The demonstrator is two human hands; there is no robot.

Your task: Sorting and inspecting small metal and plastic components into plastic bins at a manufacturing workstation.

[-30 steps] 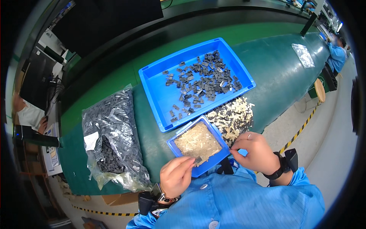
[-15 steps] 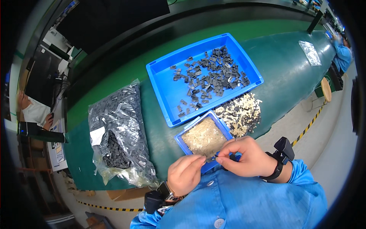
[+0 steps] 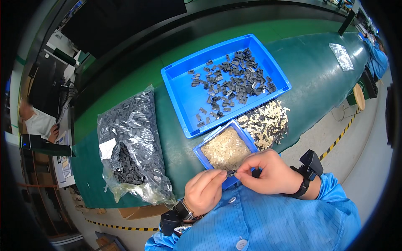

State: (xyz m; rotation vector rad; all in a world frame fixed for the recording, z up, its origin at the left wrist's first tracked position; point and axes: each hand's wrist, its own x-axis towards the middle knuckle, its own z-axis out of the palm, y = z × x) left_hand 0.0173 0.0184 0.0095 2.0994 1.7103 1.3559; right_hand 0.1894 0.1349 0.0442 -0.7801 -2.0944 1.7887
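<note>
My left hand [image 3: 205,188] is closed in a pinch on a small dark plastic piece [image 3: 230,172]. The thumb and forefinger of my right hand [image 3: 268,172] are pressed together at the piece's right end; whatever lies between those fingertips is too small to make out. Just beyond my hands stands a small blue bin [image 3: 199,156] filled with pale, cream-coloured slivers [image 3: 226,148]. Part of the bin's near side is hidden by my fingers. Farther off, a large blue tray [image 3: 180,106] holds many loose dark grey pieces [image 3: 238,79], heaped toward its right side.
A clear plastic bag [image 3: 130,134] of dark pieces lies on the green mat [image 3: 318,83] at left. Cream and dark bits form a mixed pile [image 3: 266,125] right of the bin. A flat clear bag [image 3: 341,57] rests far right. Other people sit at both sides.
My right fingertips have moved left and now meet the dark piece in my left hand; before, a small gap lay between them. The left hand has barely moved.
</note>
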